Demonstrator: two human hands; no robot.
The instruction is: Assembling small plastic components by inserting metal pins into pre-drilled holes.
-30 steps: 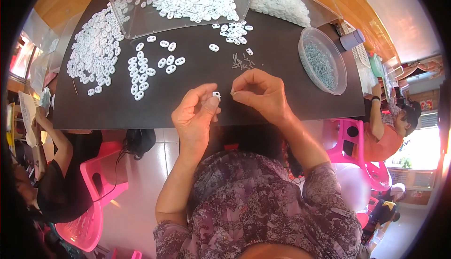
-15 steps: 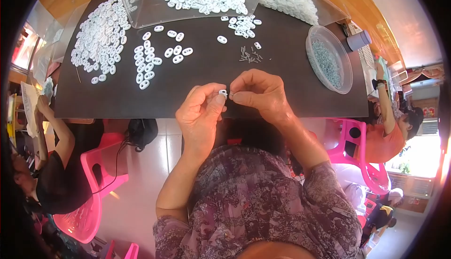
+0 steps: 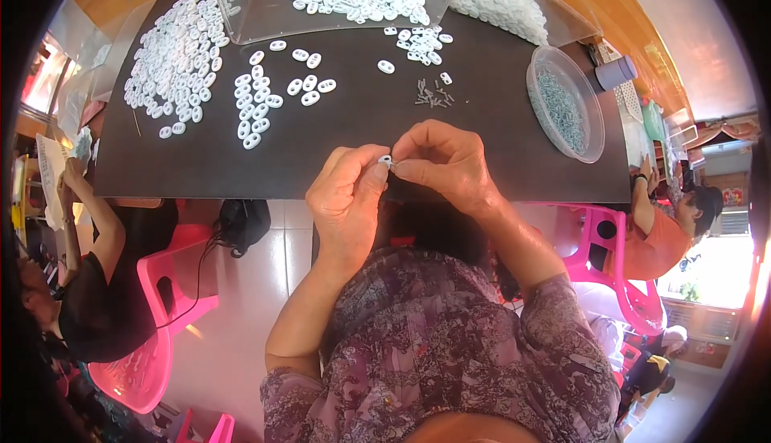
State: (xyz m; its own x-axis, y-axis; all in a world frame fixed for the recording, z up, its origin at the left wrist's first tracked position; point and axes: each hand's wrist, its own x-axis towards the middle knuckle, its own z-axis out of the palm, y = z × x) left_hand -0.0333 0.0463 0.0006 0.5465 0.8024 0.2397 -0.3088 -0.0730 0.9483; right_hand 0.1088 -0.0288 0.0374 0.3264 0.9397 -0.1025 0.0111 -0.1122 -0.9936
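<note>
A small white oval piece (image 3: 385,159) sits pinched between the thumb and index finger of my left hand (image 3: 345,198), above the table's near edge. My right hand (image 3: 446,166) is closed too, its thumb and fingertip meeting the piece's right side. Between them is a tiny grey pin-like bit, mostly hidden. Beyond my hands lies a scatter of short grey pins (image 3: 434,94), with a little heap of white pieces (image 3: 422,44) behind it. Two-holed white oval pieces (image 3: 255,102) lie grouped farther left.
On the dark table (image 3: 337,134), a large pile of white ovals (image 3: 173,65) lies at left. Clear bins (image 3: 337,32) of white parts stand at the back. A round tub (image 3: 596,134) of small metal parts is at right. People sit both sides, near pink chairs (image 3: 152,298).
My fingertips have come closer together, and the right fingers now touch the white piece. The white piece has turned slightly. The table view has shifted a little.
</note>
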